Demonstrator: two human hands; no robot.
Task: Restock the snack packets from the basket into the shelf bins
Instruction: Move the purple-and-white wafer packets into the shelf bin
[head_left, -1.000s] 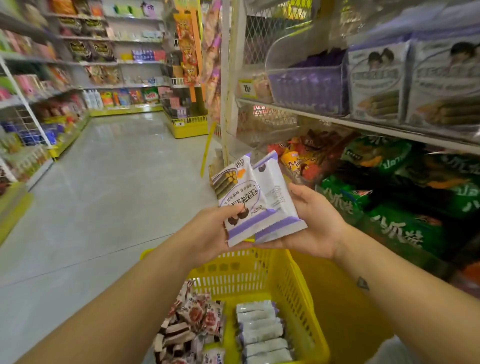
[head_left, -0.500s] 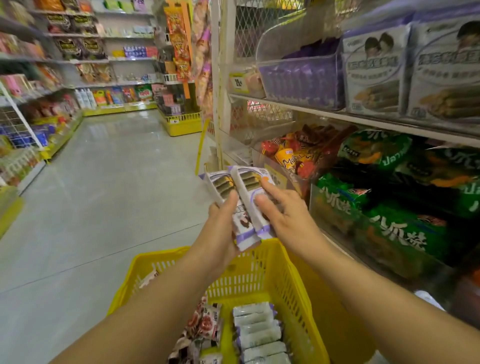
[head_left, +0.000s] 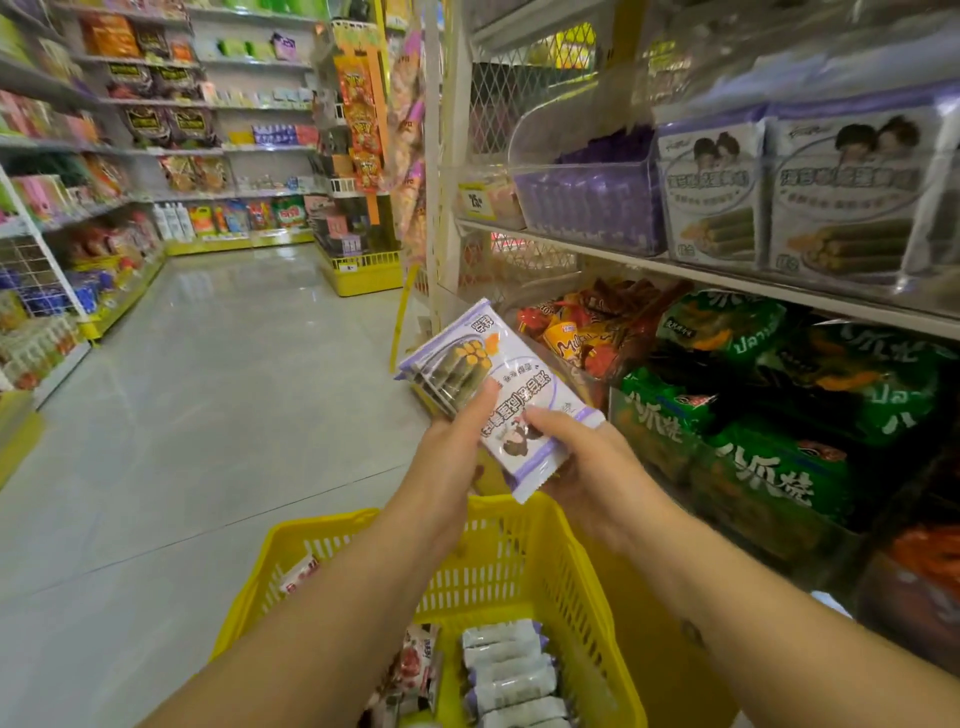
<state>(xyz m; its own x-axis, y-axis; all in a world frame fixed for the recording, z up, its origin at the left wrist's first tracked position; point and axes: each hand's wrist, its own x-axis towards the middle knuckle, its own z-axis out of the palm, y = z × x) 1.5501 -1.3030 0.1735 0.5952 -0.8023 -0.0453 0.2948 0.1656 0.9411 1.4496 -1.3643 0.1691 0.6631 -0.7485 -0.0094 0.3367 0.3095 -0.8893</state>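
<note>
Now the snack packets (head_left: 498, 400), flat glossy rectangles of white foil with purple borders, lie stacked between both hands above the yellow plastic lattice basket (head_left: 519, 561). The left grip (head_left: 447, 467) pinches their left edge, thumb on the printed face. The right grip (head_left: 597, 473) clasps them from beneath, thumb laid across the top. More white packets (head_left: 511, 670) lie in a row inside the basket. Half a second ago the held packets stood fanned apart. They are now squared together, face up, below the clear plastic shelf bin (head_left: 587, 208).
</note>
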